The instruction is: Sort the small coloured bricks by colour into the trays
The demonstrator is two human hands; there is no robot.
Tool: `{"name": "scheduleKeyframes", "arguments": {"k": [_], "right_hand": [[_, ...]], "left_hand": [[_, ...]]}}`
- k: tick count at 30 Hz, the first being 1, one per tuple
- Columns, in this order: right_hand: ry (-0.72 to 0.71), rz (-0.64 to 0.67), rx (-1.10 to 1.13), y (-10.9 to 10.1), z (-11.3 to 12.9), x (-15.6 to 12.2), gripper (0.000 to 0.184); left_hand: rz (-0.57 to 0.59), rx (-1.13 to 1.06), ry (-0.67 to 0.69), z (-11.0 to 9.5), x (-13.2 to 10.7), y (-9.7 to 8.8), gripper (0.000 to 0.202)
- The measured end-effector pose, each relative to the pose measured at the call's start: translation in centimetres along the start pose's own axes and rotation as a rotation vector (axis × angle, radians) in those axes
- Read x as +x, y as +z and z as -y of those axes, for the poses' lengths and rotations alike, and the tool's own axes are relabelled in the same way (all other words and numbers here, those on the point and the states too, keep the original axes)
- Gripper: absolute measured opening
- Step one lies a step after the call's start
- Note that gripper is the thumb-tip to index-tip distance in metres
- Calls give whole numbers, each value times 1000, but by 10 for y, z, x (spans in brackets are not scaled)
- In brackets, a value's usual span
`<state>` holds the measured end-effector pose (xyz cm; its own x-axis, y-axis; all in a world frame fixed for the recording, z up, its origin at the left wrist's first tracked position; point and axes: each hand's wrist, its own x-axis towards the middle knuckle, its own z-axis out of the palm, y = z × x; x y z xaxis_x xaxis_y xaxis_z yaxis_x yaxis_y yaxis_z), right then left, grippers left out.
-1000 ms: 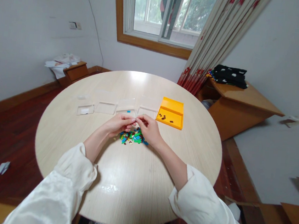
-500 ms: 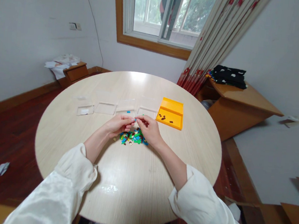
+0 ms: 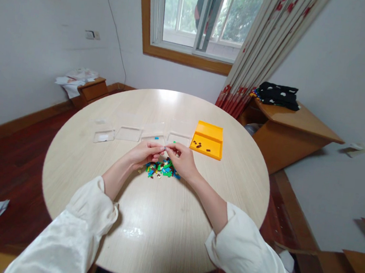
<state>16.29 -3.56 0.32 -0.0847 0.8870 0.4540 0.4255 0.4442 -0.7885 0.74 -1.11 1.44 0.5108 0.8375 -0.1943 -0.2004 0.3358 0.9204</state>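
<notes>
Masking brick pile [image 3: 161, 169], left hand [image 3: 143, 154], right hand [image 3: 182, 161]

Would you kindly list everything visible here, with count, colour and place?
table: one, pale wood, centre.
small bricks: many, multicoloured, piled mid-table.
clear trays: about four, transparent, row beyond bricks.
orange tray: one, orange, right of clear trays.
window: one, wood-framed, far wall.
curtain: one, pale with red, beside window.
black cloth: one, black, on wooden cabinet, right.
left hand: one, white-sleeved, fingertips pinched above bricks.
right hand: one, white-sleeved, fingertips touching left's.
</notes>
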Motion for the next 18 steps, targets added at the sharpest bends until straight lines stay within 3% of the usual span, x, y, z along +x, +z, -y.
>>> {"name": "scheduleKeyframes", "arguments": {"k": [12,15,18], "right_hand": [[-6,1,25,1,-3,0,18],[3,-14,3,-1,-9,3,20],[35,-31,-62,-5,-17,7,20]], "left_hand": [[-90,36,6,-5,-2,5,31],[-208,79,99,-9,-1,1,30],[-438,275,255,-11,3,-10,22]]}}
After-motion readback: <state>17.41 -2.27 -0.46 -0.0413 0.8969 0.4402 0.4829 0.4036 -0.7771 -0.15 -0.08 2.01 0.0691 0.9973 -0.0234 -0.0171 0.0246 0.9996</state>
